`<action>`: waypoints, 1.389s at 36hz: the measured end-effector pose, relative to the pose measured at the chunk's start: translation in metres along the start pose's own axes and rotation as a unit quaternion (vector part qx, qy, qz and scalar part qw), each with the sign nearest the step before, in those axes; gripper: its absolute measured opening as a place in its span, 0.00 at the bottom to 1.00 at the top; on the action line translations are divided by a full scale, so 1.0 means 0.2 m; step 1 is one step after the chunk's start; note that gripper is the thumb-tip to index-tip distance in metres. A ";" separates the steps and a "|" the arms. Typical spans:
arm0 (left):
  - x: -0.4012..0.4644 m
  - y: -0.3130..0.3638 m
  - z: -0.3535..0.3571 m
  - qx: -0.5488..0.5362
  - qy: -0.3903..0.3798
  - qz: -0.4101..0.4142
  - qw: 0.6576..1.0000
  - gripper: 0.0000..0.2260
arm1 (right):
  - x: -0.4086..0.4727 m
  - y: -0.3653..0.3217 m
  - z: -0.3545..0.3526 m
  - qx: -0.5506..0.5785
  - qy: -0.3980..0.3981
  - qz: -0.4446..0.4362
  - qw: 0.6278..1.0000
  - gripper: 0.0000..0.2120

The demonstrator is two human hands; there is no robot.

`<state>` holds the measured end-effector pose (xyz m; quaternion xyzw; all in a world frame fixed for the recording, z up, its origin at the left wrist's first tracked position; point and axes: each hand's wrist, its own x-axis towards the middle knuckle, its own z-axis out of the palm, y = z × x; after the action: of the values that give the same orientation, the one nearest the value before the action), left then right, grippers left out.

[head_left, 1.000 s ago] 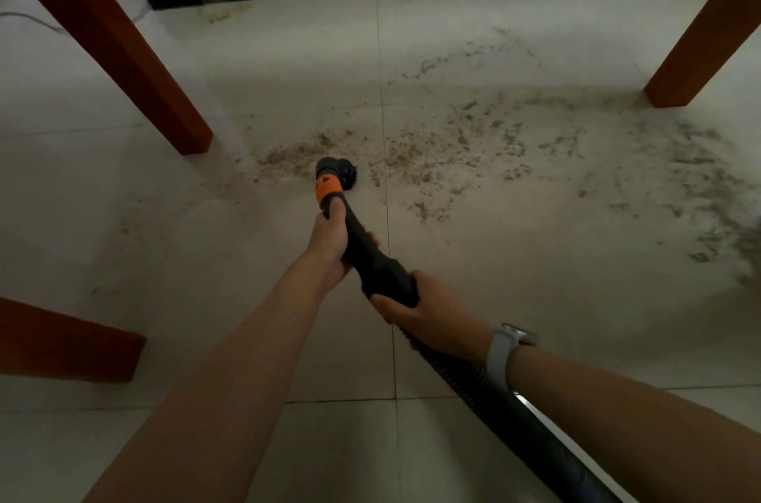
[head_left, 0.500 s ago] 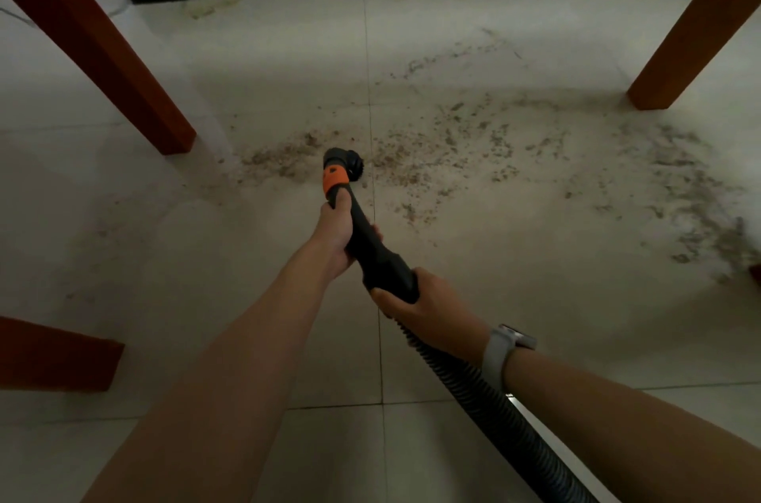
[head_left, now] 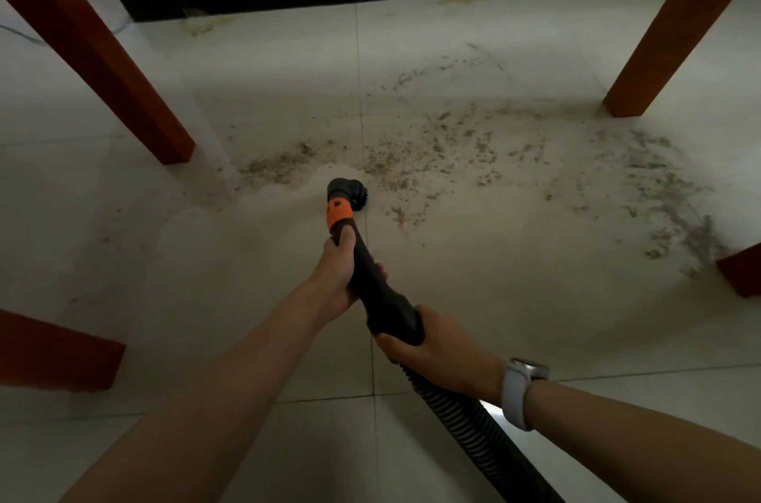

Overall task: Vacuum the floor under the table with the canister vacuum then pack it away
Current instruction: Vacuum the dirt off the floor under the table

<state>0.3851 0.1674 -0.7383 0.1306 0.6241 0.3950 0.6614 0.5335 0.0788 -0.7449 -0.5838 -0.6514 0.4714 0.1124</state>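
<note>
Black and orange against pale tile

My black wand (head_left: 372,280) wears an orange collar (head_left: 339,216); its ribbed black hose (head_left: 465,416) trails past my white watch band (head_left: 515,395). Brown crumbs (head_left: 412,165) speckle cream tiles (head_left: 473,280) between red-brown table legs (head_left: 94,49).

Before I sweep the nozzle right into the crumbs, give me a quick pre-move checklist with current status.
1. Left hand grips the black wand: ok.
2. Right hand grips the wand's rear end above the ribbed hose: ok.
3. Brush nozzle down at the floor: ok.
4. Debris left to the right: ok, plenty.
5. Sweep path clear until the near right table leg: ok.
6. Suction running: cannot tell.
</note>
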 end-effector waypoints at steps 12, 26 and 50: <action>-0.16 -0.06 -0.05 0.041 -0.071 -0.060 0.995 0.16 | -0.16 0.04 -0.04 0.020 -0.112 0.020 0.993 0.18; -0.15 -0.15 -0.10 0.187 -0.048 -0.043 0.980 0.08 | -0.16 0.01 -0.08 0.065 -0.134 0.073 0.986 0.23; -0.11 -0.36 0.12 0.253 -0.122 -0.006 0.960 0.13 | -0.26 0.17 0.03 0.054 0.070 0.158 0.983 0.13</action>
<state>0.4349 0.1131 -0.7666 0.3367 0.6189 0.2015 0.6804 0.5654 0.0269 -0.7526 -0.7042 -0.5146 0.4758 0.1135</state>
